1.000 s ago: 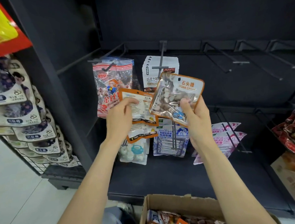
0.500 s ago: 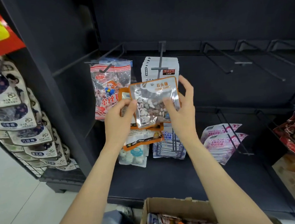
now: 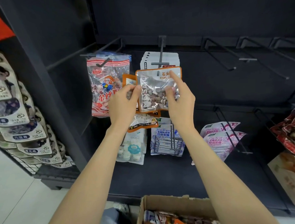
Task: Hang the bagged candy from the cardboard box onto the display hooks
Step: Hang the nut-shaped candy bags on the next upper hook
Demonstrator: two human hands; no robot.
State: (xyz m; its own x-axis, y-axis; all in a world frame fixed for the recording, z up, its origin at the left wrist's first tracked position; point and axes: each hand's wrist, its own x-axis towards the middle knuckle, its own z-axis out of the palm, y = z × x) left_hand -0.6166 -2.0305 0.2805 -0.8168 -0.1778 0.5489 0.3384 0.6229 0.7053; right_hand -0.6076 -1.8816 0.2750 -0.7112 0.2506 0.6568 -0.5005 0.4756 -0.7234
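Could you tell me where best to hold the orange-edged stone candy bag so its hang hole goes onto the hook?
Probably by its side edges below the header, one hand from each side: the orange-edged bag is flat and upright, and that keeps the hang hole clear.

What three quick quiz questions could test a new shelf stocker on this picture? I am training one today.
1. True or false: the orange-edged clear bag of stone candy already hangs on the grey metal hook.
2. Which hand has a finger up by the bag's hang hole: A left hand, B right hand?
3. Fill in: more bags wait in the brown ____ box.

Key: 1 false, both hands hold it below the hook. 2 B. 3 cardboard.
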